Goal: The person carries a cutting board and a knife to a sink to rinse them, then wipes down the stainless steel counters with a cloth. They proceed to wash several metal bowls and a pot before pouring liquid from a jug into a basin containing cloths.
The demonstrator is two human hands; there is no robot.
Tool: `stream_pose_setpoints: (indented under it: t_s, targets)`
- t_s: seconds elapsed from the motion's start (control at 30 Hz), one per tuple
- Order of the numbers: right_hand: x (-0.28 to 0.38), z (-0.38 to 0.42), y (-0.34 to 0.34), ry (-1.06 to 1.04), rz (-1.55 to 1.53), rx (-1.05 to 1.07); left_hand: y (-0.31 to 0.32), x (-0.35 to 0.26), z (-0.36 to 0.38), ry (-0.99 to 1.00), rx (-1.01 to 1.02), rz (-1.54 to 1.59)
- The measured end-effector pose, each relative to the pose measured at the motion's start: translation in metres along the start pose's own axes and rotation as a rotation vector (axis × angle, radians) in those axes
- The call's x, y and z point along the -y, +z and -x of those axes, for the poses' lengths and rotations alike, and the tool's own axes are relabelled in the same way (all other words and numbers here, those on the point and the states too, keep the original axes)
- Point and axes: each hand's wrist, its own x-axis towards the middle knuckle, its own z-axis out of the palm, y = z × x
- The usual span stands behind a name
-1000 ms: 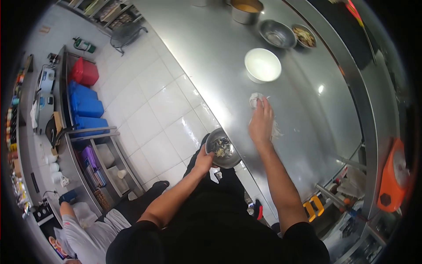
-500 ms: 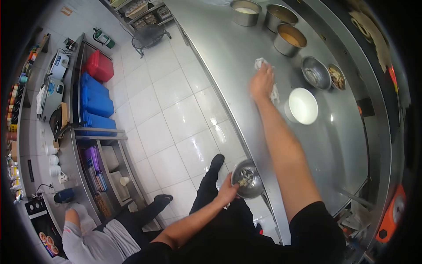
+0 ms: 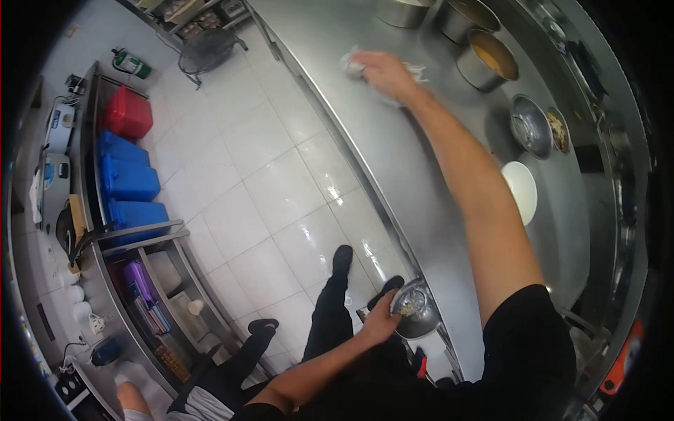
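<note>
My right hand (image 3: pixel 386 74) presses a crumpled white cloth (image 3: pixel 353 65) onto the steel table (image 3: pixel 407 161), near its far left edge. Below, just off the table's front edge, my left hand (image 3: pixel 381 323) grips the rim of a metal bowl (image 3: pixel 423 324), tilted, with small pale bits inside. Partly behind my right forearm stands a white bowl (image 3: pixel 521 193). Farther right on the table are another metal bowl (image 3: pixel 531 126) and a small dish of chopped food (image 3: pixel 558 131).
Several metal pots stand at the table's far end, one with orange contents (image 3: pixel 489 59). Another person's leg (image 3: pixel 246 351) is at lower left, beside a shelf unit. Blue bins (image 3: pixel 133 179), a red bin (image 3: pixel 128 112), a fire extinguisher (image 3: pixel 131 64) and a black round stand (image 3: pixel 208 51) line the tiled floor.
My right hand has slid the cloth across the table toward its left edge. The left hand with the bowl has shifted slightly right and down, and the view has turned.
</note>
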Motion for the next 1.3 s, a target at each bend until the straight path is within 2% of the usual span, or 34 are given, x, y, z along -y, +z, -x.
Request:
stream_pose_setpoints:
  t_s: [0.07,0.1,0.2,0.3,0.43,0.57,0.63,0.7,0.73,0.87,0.9,0.97,1.0,1.03,1.1,1.13,1.17,1.23,1.27,1.3]
  targets:
    - [0.035,0.042,0.005,-0.095,0.019,0.108,-0.009,-0.015,-0.005,-0.043,0.069,0.030]
    - [0.047,0.067,0.007,-0.157,0.063,0.140,-0.004,-0.002,-0.006,-0.008,0.036,0.005]
    - [0.098,0.151,-0.001,-0.203,0.007,0.170,-0.007,-0.016,-0.004,-0.172,0.094,0.057]
    - [0.147,0.234,-0.024,-0.234,-0.012,0.219,-0.003,-0.013,0.000,-0.189,0.088,0.138]
    - [0.194,0.355,-0.065,-0.117,-0.014,0.242,0.009,-0.017,0.009,-0.232,0.077,0.254]
    - [0.229,0.455,-0.106,0.058,-0.008,0.168,0.036,-0.001,0.018,-0.268,0.084,0.313]
    - [0.234,0.493,-0.124,0.142,-0.005,0.092,0.053,0.012,0.024,-0.226,0.073,0.298]
    - [0.230,0.524,-0.152,0.327,-0.165,-0.127,0.069,0.018,0.028,-0.169,0.112,0.281]
    - [0.229,0.539,-0.166,0.421,-0.250,-0.246,0.074,0.014,0.033,-0.201,0.129,0.279]
    - [0.203,0.576,-0.280,0.595,-0.229,-0.515,0.097,0.000,0.038,-0.274,0.089,0.306]
    - [0.189,0.586,-0.309,0.631,-0.220,-0.558,0.102,-0.006,0.041,-0.284,0.071,0.299]
    - [0.174,0.577,-0.365,0.939,0.045,-0.504,0.106,-0.006,0.043,-0.277,0.072,0.285]
    - [0.127,0.597,-0.379,0.867,0.008,-0.495,0.107,-0.005,0.042,-0.278,0.070,0.294]
    - [0.111,0.598,-0.383,0.869,0.127,-0.485,0.109,-0.005,0.042,-0.280,0.065,0.303]
    - [0.050,0.626,-0.363,0.621,0.509,-0.537,0.111,-0.006,0.043,-0.292,0.065,0.317]
    - [0.045,0.625,-0.352,0.486,0.693,-0.559,0.112,-0.009,0.044,-0.290,0.053,0.299]
    - [0.042,0.627,-0.334,0.519,0.809,-0.486,0.111,-0.012,0.045,-0.290,0.041,0.279]
    - [0.086,0.614,-0.277,0.537,0.709,-0.351,0.113,-0.008,0.045,-0.293,0.006,0.246]
    - [0.096,0.618,-0.230,0.701,0.103,-0.407,0.115,-0.008,0.049,-0.317,0.006,0.242]
    - [0.138,0.611,-0.194,0.601,0.175,-0.322,0.115,-0.011,0.047,-0.329,0.007,0.239]
